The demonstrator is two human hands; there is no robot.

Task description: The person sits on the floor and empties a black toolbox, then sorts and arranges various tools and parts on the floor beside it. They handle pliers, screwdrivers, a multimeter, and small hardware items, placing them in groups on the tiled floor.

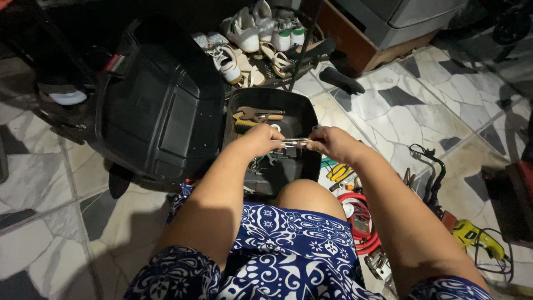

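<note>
Both my hands hold one small metal tool [292, 143] over an open black toolbox tray [302, 119]. My left hand [261, 140] grips its left end and my right hand [327, 143] grips its right end, fingers closed. What kind of tool it is cannot be made out. A wooden-handled brush and a wrench [258, 116] lie in the tray's far end. More metal parts [261, 164] lie lower in the tray, half hidden by my arm.
The toolbox's black lid [158, 105] stands open at left. A shoe rack [261, 41] with several shoes is behind. At right lie yellow-handled pliers [338, 172], a red coiled cable [363, 222], a yellow power drill [477, 236] and black cables on the tiled floor.
</note>
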